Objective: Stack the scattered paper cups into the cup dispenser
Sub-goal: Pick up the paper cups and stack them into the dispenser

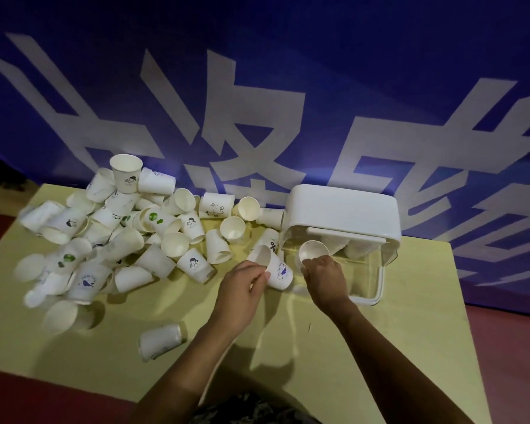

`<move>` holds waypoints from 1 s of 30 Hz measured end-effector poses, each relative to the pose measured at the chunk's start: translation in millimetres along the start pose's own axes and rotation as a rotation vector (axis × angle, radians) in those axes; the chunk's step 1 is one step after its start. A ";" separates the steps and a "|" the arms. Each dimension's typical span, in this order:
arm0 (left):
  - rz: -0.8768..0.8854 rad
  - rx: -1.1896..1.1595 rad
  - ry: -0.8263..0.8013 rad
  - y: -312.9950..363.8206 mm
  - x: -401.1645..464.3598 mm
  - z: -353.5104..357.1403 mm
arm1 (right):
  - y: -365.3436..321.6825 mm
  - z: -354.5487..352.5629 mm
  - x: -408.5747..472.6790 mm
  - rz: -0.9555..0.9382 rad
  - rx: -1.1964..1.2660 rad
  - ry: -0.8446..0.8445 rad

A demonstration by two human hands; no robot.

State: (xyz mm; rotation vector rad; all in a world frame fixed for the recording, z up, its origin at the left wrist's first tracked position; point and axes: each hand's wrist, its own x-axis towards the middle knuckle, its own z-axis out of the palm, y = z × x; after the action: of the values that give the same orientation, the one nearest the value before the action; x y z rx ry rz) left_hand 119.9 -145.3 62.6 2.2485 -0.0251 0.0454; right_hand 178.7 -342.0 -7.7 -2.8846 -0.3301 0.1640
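the left hand [242, 286] pinches a whale-print cup [276, 269]; the right hand [325, 275] grasps a plain cup [312, 254] at the clear cup dispenser [367, 270], far right on the yellow table [74, 347]. scattered cups [110, 237] pile far left. a blue banner [288, 71] hangs behind.

"%" sign on paper cup [270, 243]; large white characters on blue banner [257, 87], unreadable.

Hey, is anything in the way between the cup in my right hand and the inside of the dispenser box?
Nothing visible blocks it. The right hand holds a plain cup right at the open front of the cup dispenser, under its raised white lid. A few cups already sit farther back inside, with clear floor in front of them.
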 end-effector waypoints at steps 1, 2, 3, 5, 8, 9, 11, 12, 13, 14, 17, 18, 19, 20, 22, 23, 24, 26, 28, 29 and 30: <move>0.008 0.008 0.000 2.7 1.5 1.2 | 1.2 0.0 1.3 -0.016 -0.005 -0.007; 0.016 0.018 0.000 5.4 3.6 2.5 | 2.0 0.4 2.1 -0.037 -0.012 -0.018; 0.028 0.032 0.000 8.3 5.4 3.8 | 2.1 0.9 1.8 -0.057 -0.022 -0.042; 0.070 0.086 0.001 14.4 9.1 7.5 | 1.7 4.2 -1.3 -0.106 -0.043 -0.085; 0.141 0.191 -0.020 25.6 15.2 14.6 | 5.1 7.1 -8.0 -0.159 0.032 -0.026; 0.164 0.224 -0.036 28.9 17.5 17.2 | 6.3 5.7 -10.7 -0.163 0.086 0.024; 0.209 0.283 -0.076 34.9 22.9 22.5 | 9.5 2.7 -16.5 -0.165 0.185 0.157; 0.224 0.309 -0.097 37.8 25.8 25.1 | 12.0 2.9 -19.9 -0.160 0.233 0.223; 0.233 0.331 -0.116 40.3 28.6 27.7 | 14.3 2.5 -24.3 -0.140 0.288 0.275; 0.238 0.347 -0.133 42.5 31.3 30.7 | 17.4 2.9 -28.4 -0.113 0.340 0.319; 0.248 0.396 -0.202 47.2 35.7 42.8 | 27.9 4.7 -41.8 -0.005 0.415 0.382; 0.244 0.410 -0.227 48.6 35.9 47.7 | 30.6 6.5 -46.2 0.023 0.428 0.382; 0.238 0.420 -0.247 49.3 35.8 52.8 | 32.4 8.1 -50.0 0.045 0.442 0.373; 0.229 0.434 -0.265 49.4 35.4 58.2 | 33.8 10.0 -53.3 0.061 0.451 0.361; 0.213 0.491 -0.287 49.3 33.9 69.0 | 34.3 12.9 -60.2 0.088 0.459 0.326; 0.206 0.516 -0.289 48.5 32.8 73.6 | 34.0 13.7 -63.0 0.099 0.463 0.309; 0.195 0.528 -0.285 47.4 31.2 77.3 | 33.7 14.6 -65.2 0.109 0.469 0.295; 0.174 0.533 -0.261 44.0 26.3 82.5 | 32.2 15.8 -68.4 0.126 0.479 0.267; 0.158 0.550 -0.235 37.8 18.9 85.3 | 30.6 17.2 -70.5 0.131 0.483 0.248; 0.149 0.560 -0.230 33.6 15.7 86.5 | 29.8 17.3 -70.9 0.134 0.484 0.241; 0.143 0.566 -0.234 29.7 13.9 87.5 | 29.2 17.3 -70.8 0.139 0.486 0.238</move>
State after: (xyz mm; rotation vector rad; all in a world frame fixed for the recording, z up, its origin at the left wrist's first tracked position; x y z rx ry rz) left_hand 134.9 -232.1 31.5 2.8018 -0.3366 -0.1533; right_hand 113.9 -382.5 -25.6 -2.4089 -0.0351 -0.0696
